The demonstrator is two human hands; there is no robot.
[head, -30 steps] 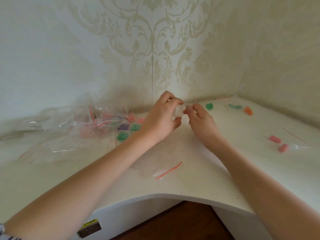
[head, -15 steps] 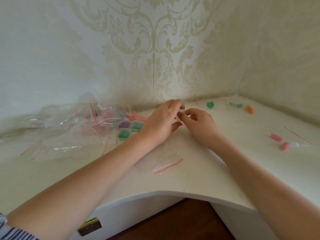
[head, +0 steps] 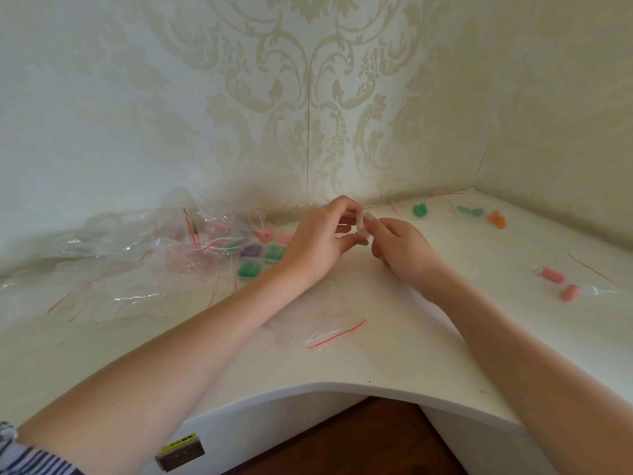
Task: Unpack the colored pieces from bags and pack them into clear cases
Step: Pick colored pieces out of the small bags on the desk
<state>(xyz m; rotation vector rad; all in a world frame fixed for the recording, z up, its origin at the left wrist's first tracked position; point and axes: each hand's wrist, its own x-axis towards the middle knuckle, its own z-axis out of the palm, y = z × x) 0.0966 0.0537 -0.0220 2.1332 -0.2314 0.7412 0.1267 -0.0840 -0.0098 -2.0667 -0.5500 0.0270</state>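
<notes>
Both hands are meeting over the far middle of the white counter [head: 394, 337]. The left hand [head: 318, 240] and the right hand [head: 402, 246] are pinching one small clear case [head: 362, 227] between their fingertips, holding it upright just above the surface. Half a second ago the hands were lying low against the counter with the case barely showing; now they are lifting it clear again, much as a second ago. That is suggesting the case is being worked open or snapped shut, though whether anything colored is inside it is too small to tell.

Just left of the left hand, filled cases [head: 262, 257] holding green, purple and pink pieces are sitting in a cluster, so part of the packing is done. Further left, crumpled empty bags [head: 144, 248] with red strips are piling up. Near the front edge, one flat bag [head: 334, 332] is lying alone.

To the far right, loose green pieces [head: 419, 210], teal pieces [head: 471, 210] and orange pieces [head: 496, 219] are waiting, and pink pieces [head: 560, 284] are lying beside another bag at the right, all well apart from the hands.
</notes>
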